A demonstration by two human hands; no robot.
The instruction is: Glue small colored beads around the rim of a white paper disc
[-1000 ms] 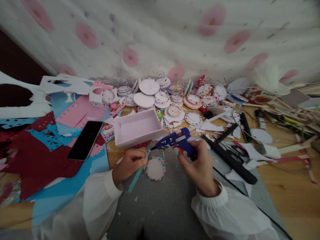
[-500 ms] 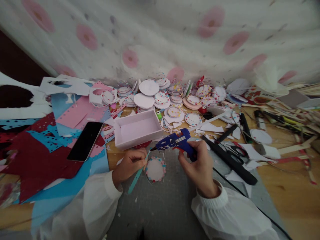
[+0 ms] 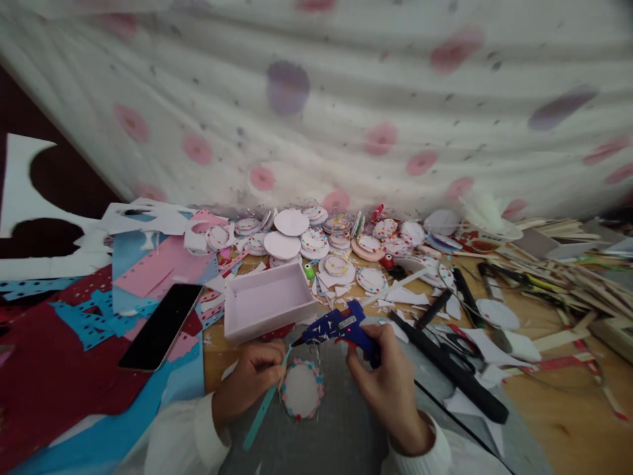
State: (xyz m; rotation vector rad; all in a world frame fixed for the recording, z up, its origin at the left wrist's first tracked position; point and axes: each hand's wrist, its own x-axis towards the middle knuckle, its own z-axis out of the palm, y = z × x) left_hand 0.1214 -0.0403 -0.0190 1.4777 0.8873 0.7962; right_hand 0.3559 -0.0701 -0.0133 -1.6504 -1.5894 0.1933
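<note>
My right hand (image 3: 388, 382) is wrapped round a blue hot glue gun (image 3: 339, 326), its nozzle pointing left. Between the fingers of my left hand (image 3: 252, 379) is a narrow teal paper strip (image 3: 260, 419), which slants down toward me. The gun's tip is close to the strip's upper end; whether they touch I cannot tell. Just right of the strip, a round white disc (image 3: 301, 390) edged with pink and blue trim lies on the grey mat (image 3: 341, 429).
An open white box (image 3: 267, 300) stands beyond my hands, before piles of trimmed discs (image 3: 314, 241). At left, a phone (image 3: 163, 326) rests on coloured paper sheets (image 3: 64, 356). To the right are a long black bar (image 3: 455, 373), scissors (image 3: 457, 349) and wooden sticks (image 3: 578, 267).
The view has tilted upward, so the table sits lower and more curtain shows. Both hands keep their holds on the strip and the glue gun, with little change between them.
</note>
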